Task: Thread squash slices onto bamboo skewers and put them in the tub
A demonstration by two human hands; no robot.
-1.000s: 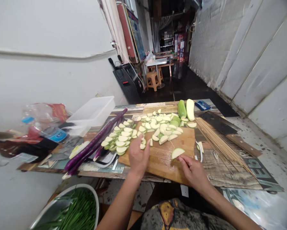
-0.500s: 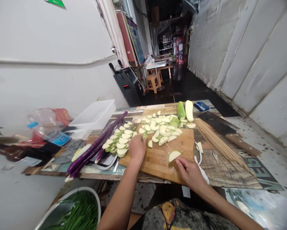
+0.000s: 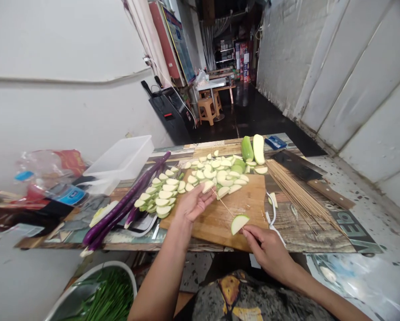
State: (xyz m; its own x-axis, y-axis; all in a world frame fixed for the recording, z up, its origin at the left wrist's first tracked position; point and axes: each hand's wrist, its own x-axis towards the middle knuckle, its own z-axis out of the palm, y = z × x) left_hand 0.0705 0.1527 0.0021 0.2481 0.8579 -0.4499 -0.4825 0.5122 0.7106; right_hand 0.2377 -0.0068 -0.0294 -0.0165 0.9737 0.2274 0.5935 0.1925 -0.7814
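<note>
eggplants [image 3: 120,205] on bench [image 3: 287,232], left of board [image 3: 216,225]; tub [image 3: 120,156] behind them. knife [image 3: 300,167] and skewer bundle [image 3: 300,195] lie to right. heap [image 3: 218,169] of cut slices crowds board's far side, just beyond left hand [image 3: 195,203]. right hand [image 3: 267,245] pinches skewer [image 3: 226,206] near end, above board; threaded slice [image 3: 239,224] half-moon, pale, green-rimmed. left hand pinches loose slice [image 3: 208,186] near skewer's far tip.
</note>
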